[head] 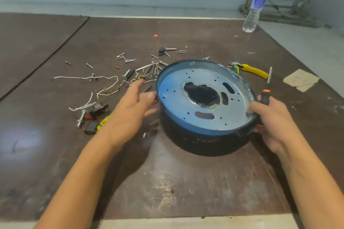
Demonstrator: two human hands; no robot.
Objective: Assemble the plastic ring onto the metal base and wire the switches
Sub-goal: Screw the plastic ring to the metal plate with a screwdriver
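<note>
the black ring [201, 141] stands on the table [186, 182] like a shallow tub, right of middle, its near side lower than its far side. the round metal plate [175, 98] sits inside it, below the rim. a clear bottle [256, 7] with a blue label stands at the table's far right corner; what is in it cannot be made out.

the plate is pale and looks bluish. it has small holes, three long slots and a ragged dark opening at its centre. the ring's inner wall shows blue, and faint lettering on its outer wall is unreadable.

the left hand [130, 106] is open with straight fingers, its thumb at the ring's left rim. the right hand [273, 122] grips a screwdriver [265, 95], shaft up, with its thumb hooked over the ring's right rim.

left of the ring lie white wires [104, 91], a dark switch [98, 108], hex keys [150, 69] and scattered screws [122, 56]. the ring partly hides yellow pliers [253, 70] behind it. the left forearm covers part of a yellow-green tool [103, 121]. the hands are blurred, so whether the left thumb touches the rim is uncertain.
</note>
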